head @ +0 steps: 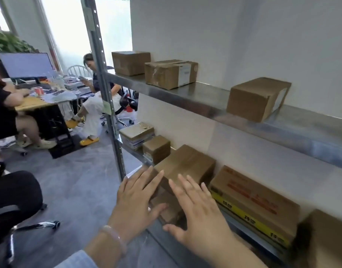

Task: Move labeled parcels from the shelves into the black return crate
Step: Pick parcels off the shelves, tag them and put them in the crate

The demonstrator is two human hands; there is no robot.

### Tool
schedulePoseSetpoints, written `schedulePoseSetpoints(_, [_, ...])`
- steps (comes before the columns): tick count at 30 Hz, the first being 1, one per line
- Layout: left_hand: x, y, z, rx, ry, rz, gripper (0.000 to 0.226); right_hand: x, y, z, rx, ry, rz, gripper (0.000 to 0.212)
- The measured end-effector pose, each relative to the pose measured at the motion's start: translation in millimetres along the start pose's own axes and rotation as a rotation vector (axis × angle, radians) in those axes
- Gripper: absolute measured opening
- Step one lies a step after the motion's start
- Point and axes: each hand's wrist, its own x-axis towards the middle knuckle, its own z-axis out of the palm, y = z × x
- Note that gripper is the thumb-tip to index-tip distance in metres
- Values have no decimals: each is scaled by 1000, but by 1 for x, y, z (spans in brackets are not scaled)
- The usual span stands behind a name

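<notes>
Head view: left hand (pixel 136 202), right hand (pixel 199 215), each grip wide, at brown parcel (pixel 187 163).

The upper metal shelf (pixel 209 101) carries three cardboard parcels: a plain box (pixel 130 62) at the far left, a taped box with a white label (pixel 171 73) just beside it, and a third box (pixel 257 98) well apart to the right. The lower shelf (pixel 162 246) holds a flat printed box (pixel 137 135), a small cube box (pixel 156 148), a larger brown box (pixel 185 165), a red-and-yellow printed carton (pixel 253 206) and another brown box (pixel 325 238).
</notes>
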Motion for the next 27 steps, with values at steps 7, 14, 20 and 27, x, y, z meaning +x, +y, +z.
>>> schedulePoseSetpoints(7, [45,-74,9,2,-108,-86,81,93,-7,42,74,-55,-42,84])
schedulePoseSetpoints(14, [121,-134,25,41,-149,-165,87,204,5,79,157,-81,-21,80])
schedulePoseSetpoints(20, [187,-180,27,24,-188,-204,73,299,12,92,211,-105,8,77])
schedulePoseSetpoints(27, [261,-262,55,-60,-229,-199,73,379,3,121,379,-228,194,72])
